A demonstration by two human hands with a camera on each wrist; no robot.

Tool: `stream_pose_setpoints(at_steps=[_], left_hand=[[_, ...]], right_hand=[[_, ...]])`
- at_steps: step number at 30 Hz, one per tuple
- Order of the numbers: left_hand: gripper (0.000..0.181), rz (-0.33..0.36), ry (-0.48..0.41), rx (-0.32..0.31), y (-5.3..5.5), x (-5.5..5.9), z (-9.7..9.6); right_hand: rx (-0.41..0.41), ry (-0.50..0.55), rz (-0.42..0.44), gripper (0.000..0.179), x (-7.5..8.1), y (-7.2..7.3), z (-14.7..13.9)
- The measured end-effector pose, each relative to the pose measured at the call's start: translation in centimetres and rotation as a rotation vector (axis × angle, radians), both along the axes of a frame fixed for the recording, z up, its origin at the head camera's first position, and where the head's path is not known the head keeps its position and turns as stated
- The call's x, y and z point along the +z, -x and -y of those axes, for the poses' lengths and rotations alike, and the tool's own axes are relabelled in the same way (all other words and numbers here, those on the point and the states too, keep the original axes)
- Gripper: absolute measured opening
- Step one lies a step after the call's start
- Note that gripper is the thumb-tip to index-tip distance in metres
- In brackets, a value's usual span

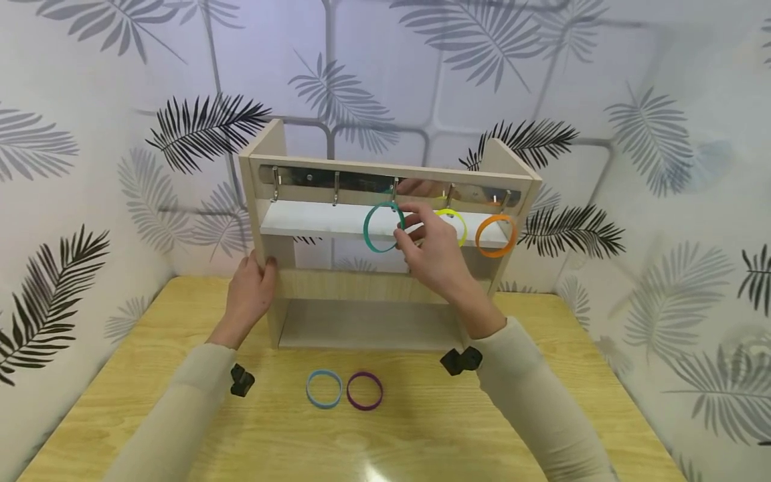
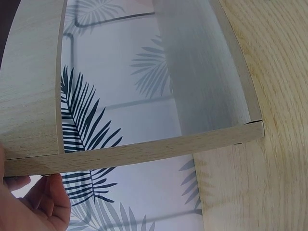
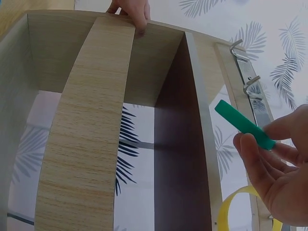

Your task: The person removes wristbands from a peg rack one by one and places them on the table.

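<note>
My right hand (image 1: 435, 254) pinches a green silicone wristband (image 1: 366, 231) between thumb and fingers, just below the middle hook (image 1: 394, 190) of a metal hook strip. In the right wrist view the green band (image 3: 240, 122) appears nearly edge-on. A yellow wristband (image 1: 462, 227), partly behind the right hand, hangs at the hook to its right. At the far-right hook hangs an orange wristband (image 1: 496, 254). My left hand (image 1: 249, 288) grips the left side panel of the wooden shelf (image 1: 373, 284), its thumb over the front edge and its fingers around the outside.
On the wooden table (image 1: 421, 428) in front of the shelf lie a light blue wristband (image 1: 309, 395) and a purple wristband (image 1: 365, 408), side by side. Two bare hooks, the far-left hook (image 1: 275, 184) and its neighbour (image 1: 336, 189), are on the strip. Leaf-patterned wall covering (image 1: 373, 73) stands behind.
</note>
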State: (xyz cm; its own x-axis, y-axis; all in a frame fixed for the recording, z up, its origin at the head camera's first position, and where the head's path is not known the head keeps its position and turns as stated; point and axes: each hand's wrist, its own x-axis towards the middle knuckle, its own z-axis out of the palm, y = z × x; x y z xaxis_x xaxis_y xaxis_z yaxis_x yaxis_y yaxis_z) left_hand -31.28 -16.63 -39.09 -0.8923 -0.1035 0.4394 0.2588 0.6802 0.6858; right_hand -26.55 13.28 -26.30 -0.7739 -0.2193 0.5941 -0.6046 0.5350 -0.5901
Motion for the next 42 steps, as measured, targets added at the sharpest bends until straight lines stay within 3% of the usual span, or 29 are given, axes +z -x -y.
stream_pose_setpoints(at_steps=[9, 19, 32, 42], left_hand=[[0.054, 0.013, -0.010, -0.007, -0.1, 0.1, 0.1], [0.053, -0.001, -0.012, -0.009, -0.1, -0.2, 0.0], [0.053, -0.002, -0.012, 0.004, 0.0, -0.2, 0.0], [0.053, -0.003, -0.011, 0.000, -0.1, -0.1, -0.1]], right_hand=[[0.080, 0.128, -0.006, 0.032, 0.1, -0.8, -0.3], [0.133, 0.104, 0.044, 0.031, -0.1, -2.4, -0.5], [0.170, 0.107, 0.089, 0.021, -2.2, -3.2, -1.8], [0.187, 0.027, 0.085, 0.017, -4.6, -3.5, -3.3]])
